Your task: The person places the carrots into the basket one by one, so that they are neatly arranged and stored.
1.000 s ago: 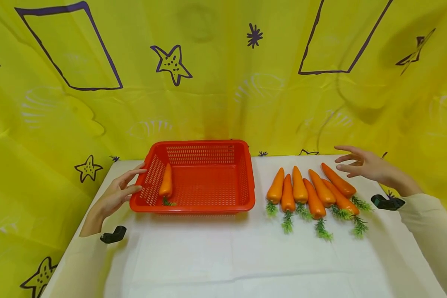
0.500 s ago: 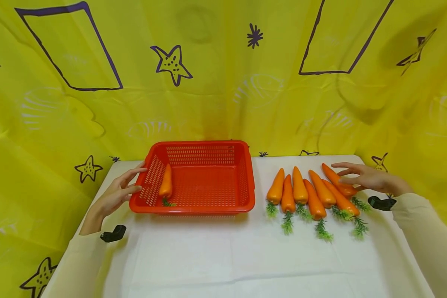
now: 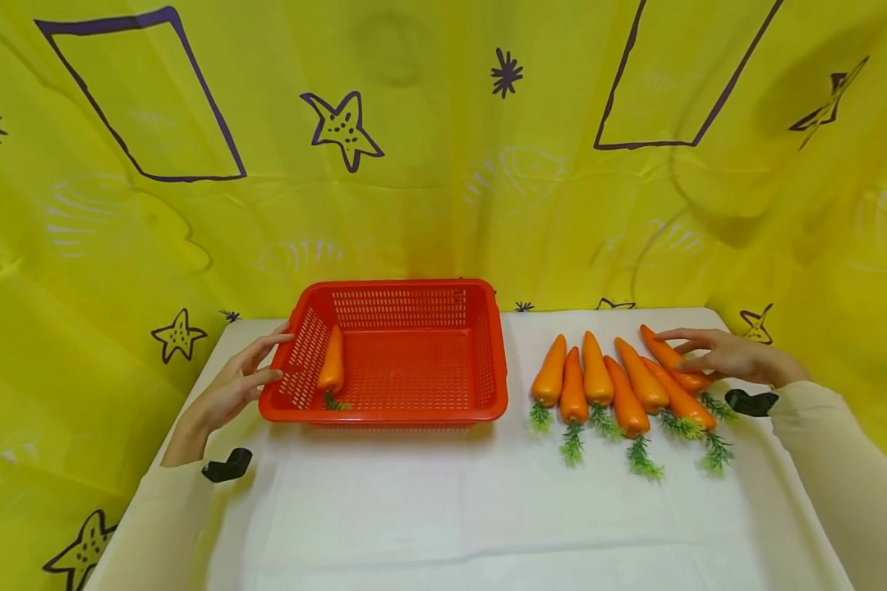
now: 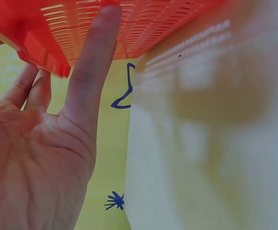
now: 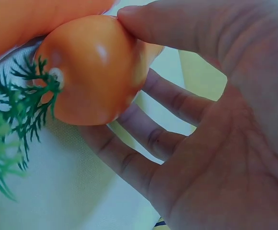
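My left hand (image 3: 225, 392) rests with extended fingers against the left side of a red plastic basket (image 3: 384, 416). In the left wrist view, its thumb (image 4: 88, 72) touches the slotted basket wall (image 4: 153, 28). One carrot (image 3: 331, 363) with a green top lies inside, along the left wall. At the right, my right hand (image 3: 735, 359) grips the outermost carrot (image 3: 664, 351) of a group. The right wrist view shows the thumb on top of this carrot (image 5: 93, 72) and the fingers curled beneath its thick end; its leafy top (image 5: 14, 115) points away from the palm.
Several more carrots (image 3: 597, 373) lie fanned out on the white tablecloth (image 3: 414, 501), green tops toward me. A yellow patterned curtain (image 3: 429, 205) hangs behind the table and at both sides. Black wrist devices (image 3: 227, 465) sit at both cuffs.
My right hand has come down and leftward from above the carrots, and its fingers have closed round the rightmost one. The left hand and the basket have stayed in place.
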The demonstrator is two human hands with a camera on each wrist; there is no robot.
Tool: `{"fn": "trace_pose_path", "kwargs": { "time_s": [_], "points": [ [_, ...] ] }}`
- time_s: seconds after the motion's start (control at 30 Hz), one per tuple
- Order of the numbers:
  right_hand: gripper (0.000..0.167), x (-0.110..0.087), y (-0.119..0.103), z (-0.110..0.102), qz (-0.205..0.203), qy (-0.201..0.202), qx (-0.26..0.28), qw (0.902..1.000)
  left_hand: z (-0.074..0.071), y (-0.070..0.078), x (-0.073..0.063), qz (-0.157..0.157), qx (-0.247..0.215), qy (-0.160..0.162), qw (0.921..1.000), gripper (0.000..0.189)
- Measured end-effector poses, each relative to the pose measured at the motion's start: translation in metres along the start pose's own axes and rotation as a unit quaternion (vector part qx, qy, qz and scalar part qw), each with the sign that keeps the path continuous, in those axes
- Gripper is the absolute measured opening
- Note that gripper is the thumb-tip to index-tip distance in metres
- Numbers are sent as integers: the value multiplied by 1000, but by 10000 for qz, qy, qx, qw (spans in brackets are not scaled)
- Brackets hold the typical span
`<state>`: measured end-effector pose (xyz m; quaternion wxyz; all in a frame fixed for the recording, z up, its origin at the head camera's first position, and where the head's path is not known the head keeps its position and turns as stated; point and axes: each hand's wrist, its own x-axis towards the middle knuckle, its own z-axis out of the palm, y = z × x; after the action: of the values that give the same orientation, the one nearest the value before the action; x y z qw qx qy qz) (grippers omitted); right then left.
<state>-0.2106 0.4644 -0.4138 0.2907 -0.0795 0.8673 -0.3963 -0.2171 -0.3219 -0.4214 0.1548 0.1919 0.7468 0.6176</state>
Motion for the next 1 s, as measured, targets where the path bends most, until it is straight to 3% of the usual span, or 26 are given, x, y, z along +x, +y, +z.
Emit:
{"fn": "trace_pose_path", "kwargs": {
  "time_s": [0.23, 0.5, 1.0],
  "points": [
    [68, 8, -7, 5, -27, 77, 52, 10000, -2, 4, -9, 25, 37, 77, 10000, 54],
    [66, -2, -8, 4, 51, 107, 59, 9999, 5, 5, 0, 53, 327, 72, 9994, 52],
    [67, 4, -15, 0, 127, 194, -353, 9991, 6, 8, 1, -11, 398, 166, 9991, 51]
  ]
}}
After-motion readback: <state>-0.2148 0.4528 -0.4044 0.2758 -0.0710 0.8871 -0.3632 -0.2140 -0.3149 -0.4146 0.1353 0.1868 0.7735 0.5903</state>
